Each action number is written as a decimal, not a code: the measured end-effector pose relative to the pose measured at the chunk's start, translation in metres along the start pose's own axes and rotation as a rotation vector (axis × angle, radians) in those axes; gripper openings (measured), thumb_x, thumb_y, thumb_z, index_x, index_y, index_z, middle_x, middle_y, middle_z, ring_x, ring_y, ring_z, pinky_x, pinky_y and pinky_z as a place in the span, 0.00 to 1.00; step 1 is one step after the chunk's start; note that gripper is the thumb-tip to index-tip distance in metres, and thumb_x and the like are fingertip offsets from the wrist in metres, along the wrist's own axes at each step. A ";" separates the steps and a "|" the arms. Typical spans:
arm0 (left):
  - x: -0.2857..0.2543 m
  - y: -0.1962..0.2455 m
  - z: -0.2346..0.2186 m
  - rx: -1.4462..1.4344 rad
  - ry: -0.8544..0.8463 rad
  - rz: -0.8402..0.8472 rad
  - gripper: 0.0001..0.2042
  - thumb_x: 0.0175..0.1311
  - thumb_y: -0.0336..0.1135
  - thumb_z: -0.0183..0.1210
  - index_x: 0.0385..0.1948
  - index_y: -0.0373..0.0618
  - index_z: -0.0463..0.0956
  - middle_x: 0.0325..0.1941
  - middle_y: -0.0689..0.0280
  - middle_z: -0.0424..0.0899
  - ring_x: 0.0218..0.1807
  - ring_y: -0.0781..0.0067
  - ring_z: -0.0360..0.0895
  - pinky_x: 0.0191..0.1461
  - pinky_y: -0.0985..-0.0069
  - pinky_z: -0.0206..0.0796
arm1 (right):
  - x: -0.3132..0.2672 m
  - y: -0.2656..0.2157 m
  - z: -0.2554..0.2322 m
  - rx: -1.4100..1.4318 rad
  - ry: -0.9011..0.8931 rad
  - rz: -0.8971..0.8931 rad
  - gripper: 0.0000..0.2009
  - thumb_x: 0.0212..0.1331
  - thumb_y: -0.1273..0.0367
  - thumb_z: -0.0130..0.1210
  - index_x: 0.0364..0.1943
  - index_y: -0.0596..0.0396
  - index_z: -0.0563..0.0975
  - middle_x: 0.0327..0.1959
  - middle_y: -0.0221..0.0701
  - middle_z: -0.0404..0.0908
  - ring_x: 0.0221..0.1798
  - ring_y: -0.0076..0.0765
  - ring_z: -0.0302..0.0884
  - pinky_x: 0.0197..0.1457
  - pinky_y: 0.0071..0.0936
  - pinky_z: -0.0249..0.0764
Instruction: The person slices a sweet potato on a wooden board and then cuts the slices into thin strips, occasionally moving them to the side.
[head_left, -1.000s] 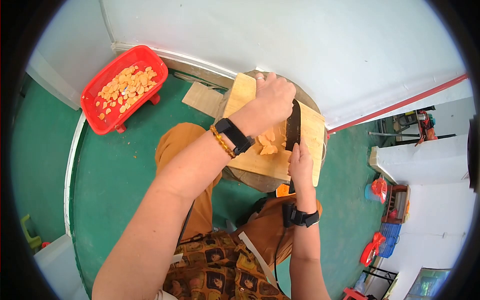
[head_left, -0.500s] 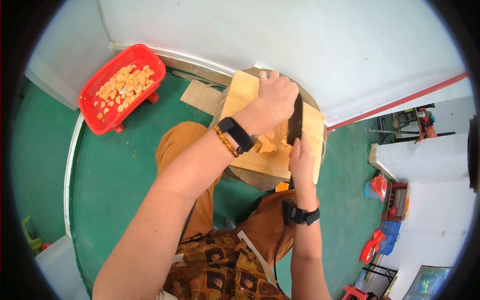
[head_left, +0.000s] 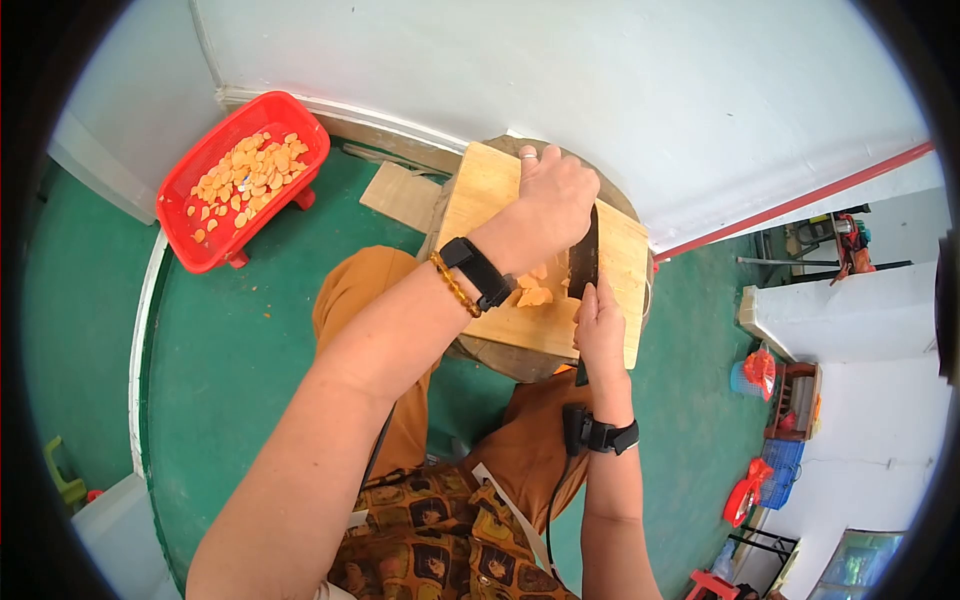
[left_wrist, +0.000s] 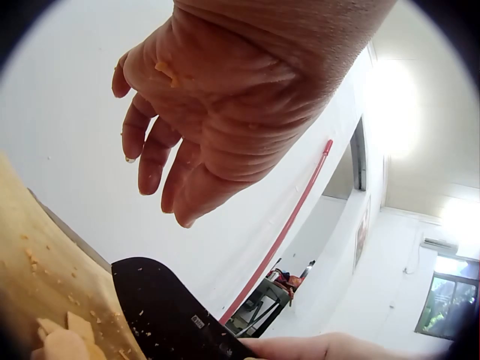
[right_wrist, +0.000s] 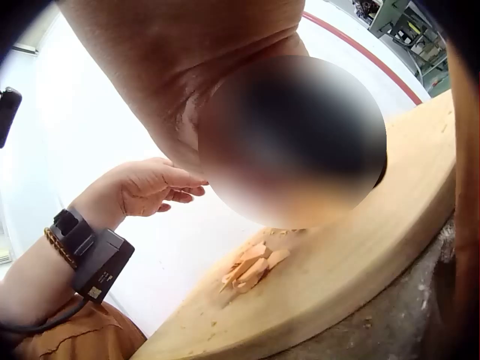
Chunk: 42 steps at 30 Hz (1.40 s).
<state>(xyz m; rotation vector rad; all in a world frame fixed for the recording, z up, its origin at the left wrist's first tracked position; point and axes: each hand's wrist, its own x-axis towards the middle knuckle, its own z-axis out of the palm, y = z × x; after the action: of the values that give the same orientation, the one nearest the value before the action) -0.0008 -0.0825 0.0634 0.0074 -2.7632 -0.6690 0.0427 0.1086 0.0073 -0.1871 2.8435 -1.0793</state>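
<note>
My right hand grips a knife with a broad black blade over the right half of a wooden cutting board. Small crumbs cling to the blade in the left wrist view. My left hand hovers above the board near the blade's far end. Its fingers hang loosely bent with nothing between them, and orange bits stick to the palm. Thin orange slices lie in a small heap left of the blade. A round blur hides the knife in the right wrist view.
The board sits on a round stump-like block, close to a white wall. At the left, a red tub on short legs holds many orange slices. A flat wooden piece lies on the green floor beside the block.
The knife blade has shifted slightly left, toward the heap, and now covers the small orange scraps seen beside it half a second ago. My left hand hovers in nearly the same spot.
</note>
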 end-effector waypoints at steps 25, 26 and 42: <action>0.002 0.002 -0.001 -0.035 -0.014 0.008 0.06 0.57 0.34 0.57 0.29 0.47 0.81 0.36 0.63 0.78 0.49 0.58 0.70 0.57 0.46 0.52 | -0.001 -0.013 -0.015 0.009 0.005 0.078 0.19 0.67 0.67 0.44 0.59 0.63 0.67 0.36 0.45 0.73 0.36 0.45 0.71 0.37 0.33 0.68; 0.001 0.002 -0.002 -0.034 -0.019 0.009 0.05 0.57 0.34 0.57 0.29 0.47 0.81 0.36 0.63 0.78 0.49 0.58 0.70 0.57 0.46 0.52 | -0.003 -0.018 -0.016 0.018 0.008 0.085 0.19 0.67 0.68 0.44 0.57 0.65 0.68 0.40 0.51 0.75 0.42 0.52 0.74 0.43 0.36 0.71; 0.003 0.001 0.003 -0.015 0.027 0.020 0.06 0.54 0.37 0.61 0.28 0.47 0.81 0.35 0.64 0.78 0.47 0.59 0.70 0.54 0.50 0.53 | 0.005 0.009 0.001 -0.019 0.020 -0.057 0.19 0.67 0.68 0.43 0.59 0.63 0.67 0.43 0.55 0.78 0.47 0.55 0.78 0.48 0.38 0.73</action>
<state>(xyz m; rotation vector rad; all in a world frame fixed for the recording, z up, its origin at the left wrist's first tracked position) -0.0042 -0.0801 0.0619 -0.0149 -2.7287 -0.6799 0.0375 0.1134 0.0002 -0.2620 2.8836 -1.0706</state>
